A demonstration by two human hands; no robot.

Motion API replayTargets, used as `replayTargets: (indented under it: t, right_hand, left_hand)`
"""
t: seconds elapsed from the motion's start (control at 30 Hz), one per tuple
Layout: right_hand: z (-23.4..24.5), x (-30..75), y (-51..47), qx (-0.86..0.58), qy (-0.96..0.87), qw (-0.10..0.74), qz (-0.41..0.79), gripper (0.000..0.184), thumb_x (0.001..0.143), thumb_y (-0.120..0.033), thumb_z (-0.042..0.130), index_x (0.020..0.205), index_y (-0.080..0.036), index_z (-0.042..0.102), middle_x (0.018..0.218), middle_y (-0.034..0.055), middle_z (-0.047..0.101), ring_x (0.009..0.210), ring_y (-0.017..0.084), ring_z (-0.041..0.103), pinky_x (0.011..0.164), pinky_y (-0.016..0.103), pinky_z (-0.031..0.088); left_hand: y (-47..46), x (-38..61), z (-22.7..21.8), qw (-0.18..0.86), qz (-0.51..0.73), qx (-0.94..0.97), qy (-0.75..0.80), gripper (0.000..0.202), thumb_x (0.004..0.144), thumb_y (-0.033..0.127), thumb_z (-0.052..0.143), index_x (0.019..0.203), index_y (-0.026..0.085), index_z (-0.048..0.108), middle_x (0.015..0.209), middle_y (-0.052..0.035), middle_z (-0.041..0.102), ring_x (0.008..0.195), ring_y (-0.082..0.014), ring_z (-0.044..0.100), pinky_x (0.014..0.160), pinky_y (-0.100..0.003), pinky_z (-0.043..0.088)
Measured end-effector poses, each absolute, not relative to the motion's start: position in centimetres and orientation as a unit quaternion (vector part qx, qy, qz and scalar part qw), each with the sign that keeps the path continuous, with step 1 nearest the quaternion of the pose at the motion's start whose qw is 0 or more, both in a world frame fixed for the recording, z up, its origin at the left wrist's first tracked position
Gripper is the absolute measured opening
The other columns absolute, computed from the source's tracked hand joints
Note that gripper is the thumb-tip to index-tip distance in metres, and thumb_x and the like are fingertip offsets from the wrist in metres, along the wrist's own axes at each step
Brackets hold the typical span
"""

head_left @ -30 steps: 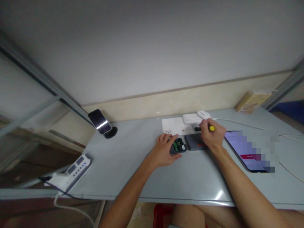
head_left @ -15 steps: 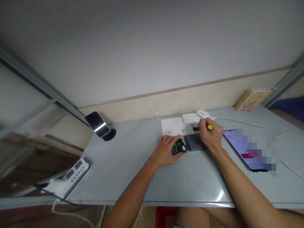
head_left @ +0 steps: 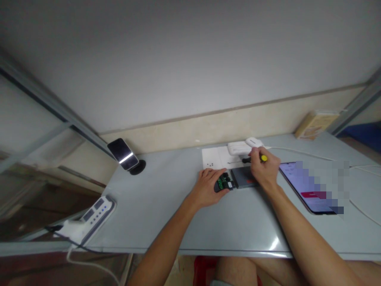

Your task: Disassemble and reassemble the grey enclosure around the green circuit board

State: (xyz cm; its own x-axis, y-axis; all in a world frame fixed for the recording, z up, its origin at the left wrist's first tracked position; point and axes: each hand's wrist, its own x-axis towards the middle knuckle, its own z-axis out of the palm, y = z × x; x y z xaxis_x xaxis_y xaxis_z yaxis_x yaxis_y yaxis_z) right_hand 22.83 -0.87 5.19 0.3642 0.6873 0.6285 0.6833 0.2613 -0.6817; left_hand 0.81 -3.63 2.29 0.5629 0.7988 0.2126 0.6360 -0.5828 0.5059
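On the grey table, my left hand (head_left: 206, 186) grips the left end of a small opened device with a green circuit board (head_left: 224, 181). Its fingers lie along the far edge and its thumb along the near edge. Directly to the right is a flat dark grey casing (head_left: 242, 177); I cannot tell whether the two parts are joined. My right hand (head_left: 264, 167) holds a screwdriver (head_left: 246, 160) with a black and yellow handle. The screwdriver's thin shaft points left over a white paper (head_left: 218, 155), clear of the board. Several tiny dark screws (head_left: 210, 164) lie on the paper.
White cases (head_left: 239, 148) sit behind the paper. To the right lies a large phone (head_left: 306, 190), partly blurred out, near a white cable (head_left: 300, 151). A phone on a stand (head_left: 123, 154), a power strip (head_left: 93, 216) and a yellowish box (head_left: 317, 125) stand around the table.
Both hands keep nearly the same place and grip. The view has shifted very slightly; the screwdriver still points left over the paper.
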Motion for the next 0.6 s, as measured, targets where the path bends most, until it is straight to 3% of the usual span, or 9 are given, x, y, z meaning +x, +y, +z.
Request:
replayTargets:
  t: [0.2,0.37,0.6]
  right_hand:
    - [5.2,22.9,-0.7,-0.613,-0.558,0.559,0.007,0.039,0.093,-0.043,0.048,0.062,-0.020,0.055,0.054,-0.0008,0.049,0.055,0.014,0.048,0.057,0.029,0.033]
    - [5.1,23.0,-0.7,-0.620,-0.548,0.561,0.018,0.039,0.094,-0.042,0.049,0.063,-0.020,0.057,0.053,-0.0017,0.048,0.054,0.014,0.046,0.057,0.029,0.034]
    - [5.2,23.1,-0.7,-0.610,-0.551,0.569,0.028,0.038,0.095,-0.041,0.049,0.064,-0.021,0.057,0.052,-0.0016,0.050,0.053,0.014,0.046,0.056,0.028,0.034]
  left_hand:
    - [-3.9,0.7,2.8,0.181,0.231,0.862,0.413,0.067,0.087,0.046,0.070,0.146,0.026,0.046,0.135,-0.0072,0.062,0.124,-0.0284,0.050,0.110,-0.047,0.035]
    - [-2.7,1.3,4.0,0.159,0.256,0.846,0.440,0.037,0.101,0.040,0.050,0.132,0.025,0.061,0.130,-0.0058,0.065,0.123,-0.0249,0.050,0.108,-0.044,0.038]
    - [1.6,3.5,4.4,0.075,0.157,0.884,0.433,0.043,0.105,0.039,0.033,0.127,0.030,0.068,0.146,-0.0029,0.055,0.124,-0.0305,0.044,0.107,-0.053,0.037]
